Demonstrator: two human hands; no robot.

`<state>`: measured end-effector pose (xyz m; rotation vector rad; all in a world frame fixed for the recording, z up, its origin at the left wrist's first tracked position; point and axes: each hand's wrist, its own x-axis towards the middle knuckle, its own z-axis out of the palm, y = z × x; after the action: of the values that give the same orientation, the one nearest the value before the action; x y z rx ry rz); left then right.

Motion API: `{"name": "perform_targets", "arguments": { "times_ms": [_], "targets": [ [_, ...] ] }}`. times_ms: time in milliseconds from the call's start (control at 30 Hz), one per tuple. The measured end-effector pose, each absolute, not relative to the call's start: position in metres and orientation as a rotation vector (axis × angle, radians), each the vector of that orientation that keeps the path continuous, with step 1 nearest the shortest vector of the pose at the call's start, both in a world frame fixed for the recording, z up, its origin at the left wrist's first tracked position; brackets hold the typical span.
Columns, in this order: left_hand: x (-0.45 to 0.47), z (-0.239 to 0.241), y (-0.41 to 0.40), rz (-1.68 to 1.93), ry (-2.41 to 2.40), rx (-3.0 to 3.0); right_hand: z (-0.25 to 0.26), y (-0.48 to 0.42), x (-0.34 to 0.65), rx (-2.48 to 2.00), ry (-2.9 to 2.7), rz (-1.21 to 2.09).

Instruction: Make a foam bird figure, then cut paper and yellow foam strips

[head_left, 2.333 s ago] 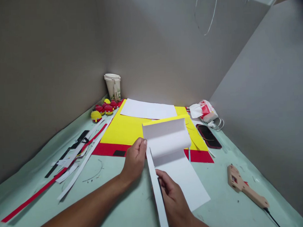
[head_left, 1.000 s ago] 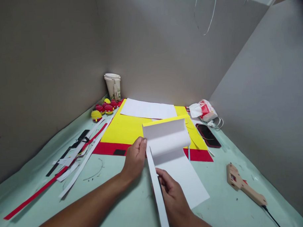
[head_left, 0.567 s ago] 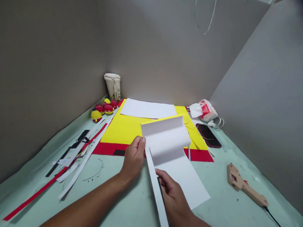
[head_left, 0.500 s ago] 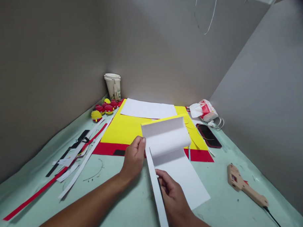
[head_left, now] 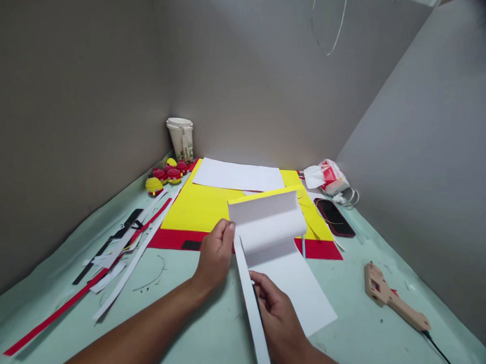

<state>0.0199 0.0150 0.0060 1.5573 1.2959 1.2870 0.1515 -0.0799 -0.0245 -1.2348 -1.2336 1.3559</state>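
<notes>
My left hand [head_left: 216,254] pinches the left edge of a white paper sheet [head_left: 294,286] whose far end curls up and over toward me. A narrow white strip [head_left: 253,319] runs along the sheet's left side, partly split off from it. My right hand [head_left: 277,313] is closed at the strip, around a thin dark tool that I cannot make out. The sheet lies on the pale green table cover [head_left: 192,332], in front of a yellow sheet [head_left: 196,207] laid over a red one [head_left: 169,238].
Loose white, red and black paper strips [head_left: 121,244] lie at the left. Red-and-yellow balls [head_left: 167,175] and a paper cup [head_left: 181,137] sit in the far corner. Another white sheet [head_left: 238,177], a crumpled bag [head_left: 326,177], a phone [head_left: 334,217] and a glue gun [head_left: 390,299] are at the right.
The curled top of the sheet wavers slightly. Both hands keep their grip and place.
</notes>
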Motion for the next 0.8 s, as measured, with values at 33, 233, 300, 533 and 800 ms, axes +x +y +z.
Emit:
{"name": "perform_targets", "arguments": {
  "times_ms": [33,233,300,533,800],
  "targets": [
    [0.0199,0.0058,0.0152,1.285,1.297,1.559,-0.0247,-0.0800,0.1516,-1.233,-1.233,1.356],
    [0.0201,0.0059,0.0153,1.293,1.294,1.555,-0.0243,-0.0800,0.1521,-1.261,-1.249,1.333],
    [0.0201,0.0063,0.0151,1.289,1.294,1.547,-0.0239,-0.0799,0.1522,-1.250,-1.249,1.341],
    [0.0196,0.0067,0.0160,1.290,1.296,1.553,-0.0250,-0.0800,0.1519,-1.239,-1.250,1.345],
    [0.0209,0.0079,0.0128,1.286,1.293,1.582,-0.0252,-0.0800,0.1512,-1.258,-1.247,1.303]
  ]
}}
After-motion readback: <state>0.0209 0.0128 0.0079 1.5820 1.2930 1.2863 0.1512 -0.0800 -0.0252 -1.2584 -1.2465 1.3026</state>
